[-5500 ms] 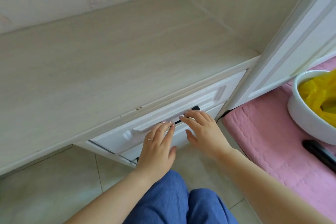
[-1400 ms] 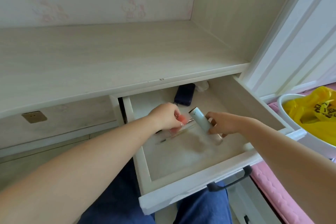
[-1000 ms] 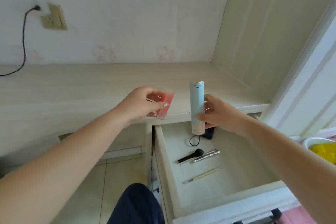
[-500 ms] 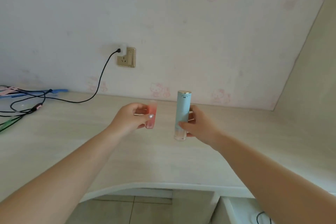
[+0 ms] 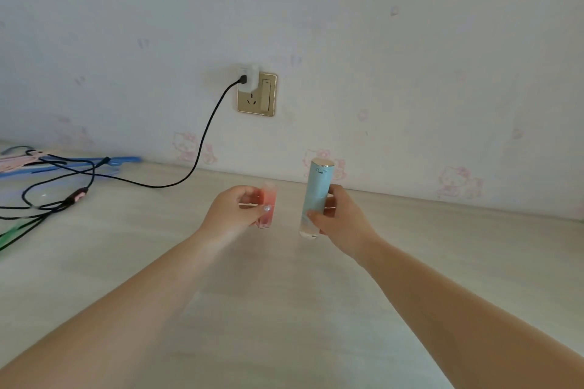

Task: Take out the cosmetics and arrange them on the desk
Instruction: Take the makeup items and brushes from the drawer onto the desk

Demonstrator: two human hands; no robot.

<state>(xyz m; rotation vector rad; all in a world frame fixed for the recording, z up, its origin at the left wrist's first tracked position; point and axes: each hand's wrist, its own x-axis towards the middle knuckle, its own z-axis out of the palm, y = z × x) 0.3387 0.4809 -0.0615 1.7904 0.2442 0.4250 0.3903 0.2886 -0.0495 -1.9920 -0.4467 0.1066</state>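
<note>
A pale wood-grain table [image 5: 126, 262] stretches beneath both outstretched arms, black cables [image 5: 57, 196] lying well to the left of the left hand [image 5: 235, 213]. The right hand [image 5: 339, 221] grips a pale blue tube [image 5: 316, 196] upright, base at the table; beside it, the left hand pinches a small pink bottle [image 5: 268, 208]. No lettering on either is legible

Black cables [image 5: 63, 180] and hangers [image 5: 72, 162] crowd the desk [image 5: 442, 262] far left; elsewhere open.
</note>
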